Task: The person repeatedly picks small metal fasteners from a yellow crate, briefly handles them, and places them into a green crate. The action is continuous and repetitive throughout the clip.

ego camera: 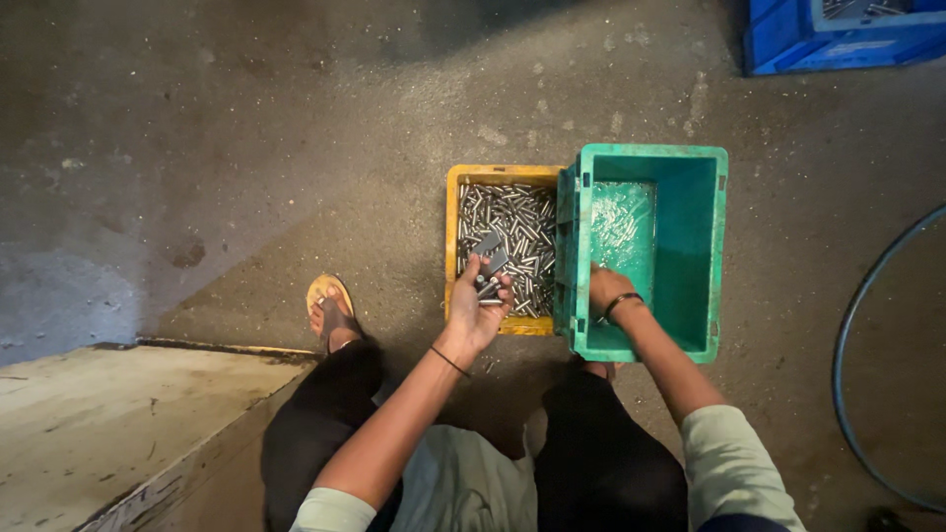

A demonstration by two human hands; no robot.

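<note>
Fingers (498,286) of my left hand (475,307) clench slick, heavy steel pins (490,288), best cupped from below, while my right hand (606,292) grips the green crate (690,251) rim.

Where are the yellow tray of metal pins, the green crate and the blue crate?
Yellow tray (452,222), head view, on its left rim.
Green crate (690,236), head view, on its bare inner wall at the right.
Blue crate (778,39), head view, on its outer side wall, top right corner.
</note>
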